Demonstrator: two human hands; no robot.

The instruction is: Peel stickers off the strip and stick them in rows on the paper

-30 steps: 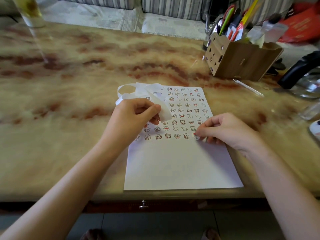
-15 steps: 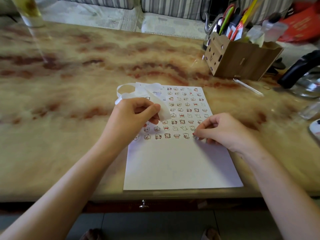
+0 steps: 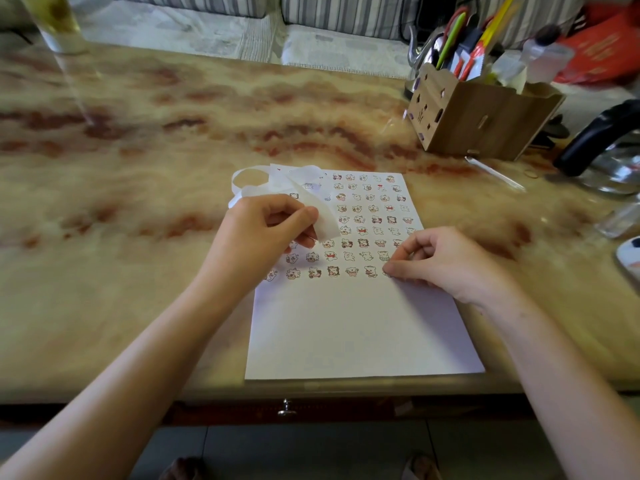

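Note:
A white sheet of paper [image 3: 353, 327] lies on the marble table, its upper half covered with rows of small cartoon stickers [image 3: 360, 233]. My left hand [image 3: 266, 233] pinches a curled white sticker strip [image 3: 277, 187] above the paper's upper left part. My right hand [image 3: 436, 258] rests on the paper's right edge, its fingertips pressed down at the right end of the lowest sticker row. Whatever is under those fingertips is hidden.
A cardboard pen holder [image 3: 481, 116] full of pens stands at the back right. A black-handled kettle [image 3: 609, 147] and a small glass [image 3: 620, 220] sit at the far right. A tall glass [image 3: 55, 26] stands at the back left. The table's front edge [image 3: 311, 386] is just below the paper.
Almost nothing has moved. My right fingertips stay pressed at the end of the lowest row, and my left hand keeps the strip in the same place.

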